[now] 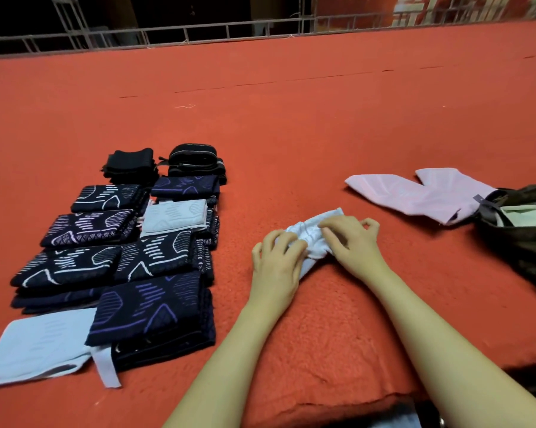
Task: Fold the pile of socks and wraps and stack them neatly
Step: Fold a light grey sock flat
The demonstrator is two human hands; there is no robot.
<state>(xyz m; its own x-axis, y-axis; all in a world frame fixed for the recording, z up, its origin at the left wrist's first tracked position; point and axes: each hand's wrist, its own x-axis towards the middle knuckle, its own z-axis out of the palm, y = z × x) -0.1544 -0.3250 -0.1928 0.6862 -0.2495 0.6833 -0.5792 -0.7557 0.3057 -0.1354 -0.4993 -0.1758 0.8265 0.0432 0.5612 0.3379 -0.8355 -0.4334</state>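
Both hands (277, 257) (351, 239) bunch a white sock (310, 236) — fingers hide its middle.

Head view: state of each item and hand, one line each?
white sock: bunched, mid-fold, gripped by both hands
left hand: grips the sock
right hand: pinches the sock
pink socks: unfolded, flat
dark patterned pieces: folded, stacked in rows
black wraps: rolled
bag: open
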